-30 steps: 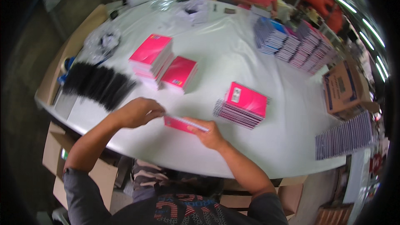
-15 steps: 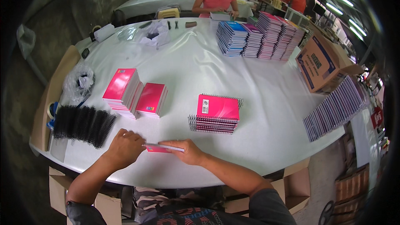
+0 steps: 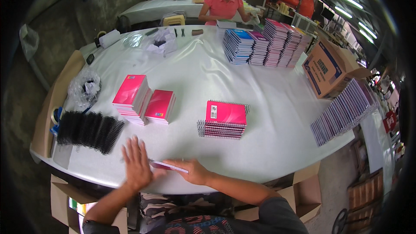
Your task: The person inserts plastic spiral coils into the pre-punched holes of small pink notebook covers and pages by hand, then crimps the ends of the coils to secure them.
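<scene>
Near the table's front edge, my right hand point(image 3: 196, 171) grips a thin pink notebook point(image 3: 171, 167), held tilted with its edge toward me. My left hand point(image 3: 138, 164) is open beside the notebook's left end, palm flat and fingers stretched out; its thumb is near the notebook's lower side. To the left lies a row of black spiral binding coils point(image 3: 89, 131). Beyond my hands stand two stacks of pink-covered notebooks, a taller stack point(image 3: 130, 91) and a lower stack point(image 3: 160, 104). Right of them sits a pile of spiral-bound pink notebooks point(image 3: 225, 119) with coil ends sticking out.
Stacks of blue, purple and pink notebooks point(image 3: 238, 45) stand at the far right, near a person in a pink shirt point(image 3: 223, 6). An open cardboard box point(image 3: 327, 69) and a leaning row of bound notebooks point(image 3: 342, 112) occupy the right edge. Plastic wrap point(image 3: 84, 89) lies left.
My left hand has gone from closed fingers at the notebook's end to flat and spread. The notebook has tilted in my right hand. The person opposite has raised a hand.
</scene>
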{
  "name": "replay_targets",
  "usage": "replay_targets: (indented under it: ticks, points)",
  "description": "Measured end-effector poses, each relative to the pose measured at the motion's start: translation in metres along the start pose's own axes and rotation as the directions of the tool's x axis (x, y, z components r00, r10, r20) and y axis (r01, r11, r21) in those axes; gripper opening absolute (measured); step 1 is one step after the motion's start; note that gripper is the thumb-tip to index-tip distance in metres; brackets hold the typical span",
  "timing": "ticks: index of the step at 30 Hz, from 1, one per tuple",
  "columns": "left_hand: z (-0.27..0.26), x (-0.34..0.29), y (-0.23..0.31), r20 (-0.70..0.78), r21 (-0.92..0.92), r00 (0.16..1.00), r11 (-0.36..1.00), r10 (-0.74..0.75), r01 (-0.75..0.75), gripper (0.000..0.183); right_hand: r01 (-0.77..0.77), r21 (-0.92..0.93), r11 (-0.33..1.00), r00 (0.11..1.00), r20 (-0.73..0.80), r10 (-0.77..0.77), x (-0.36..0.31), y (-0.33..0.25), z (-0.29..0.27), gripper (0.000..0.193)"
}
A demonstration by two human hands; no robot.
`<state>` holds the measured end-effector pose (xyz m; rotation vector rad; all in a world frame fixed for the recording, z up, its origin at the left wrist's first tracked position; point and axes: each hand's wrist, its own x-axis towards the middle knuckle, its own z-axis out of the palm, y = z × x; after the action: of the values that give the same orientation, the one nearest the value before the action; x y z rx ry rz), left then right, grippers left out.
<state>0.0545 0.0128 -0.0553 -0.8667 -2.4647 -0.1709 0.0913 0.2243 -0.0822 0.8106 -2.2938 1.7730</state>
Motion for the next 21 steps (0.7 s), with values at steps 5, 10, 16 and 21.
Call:
replay_targets:
  ticks: [5,10,16,21]
  points:
    - [0.017,-0.080,0.008,-0.033,0.070,0.975,0.973,0.221,-0.219,0.116,0.071,-0.092,0.993,0.994,-0.081,-0.079,-0.024,-0.010,0.024,0.044]
    - [0.051,-0.107,0.001,0.103,-0.127,0.994,0.992,0.029,-0.015,0.117,0.208,-0.164,0.964,0.976,-0.030,-0.216,-0.022,-0.024,0.049,0.052]
    - [0.005,-0.067,-0.010,-0.332,0.069,0.942,0.997,0.054,-0.032,0.110,0.168,-0.157,0.973,0.978,-0.096,-0.185,-0.030,-0.023,0.058,0.051]
    - [0.032,-0.127,0.026,0.187,-0.345,0.969,0.934,0.160,-0.088,0.105,0.116,-0.202,0.973,0.972,-0.180,-0.153,-0.026,-0.019,0.056,0.057]
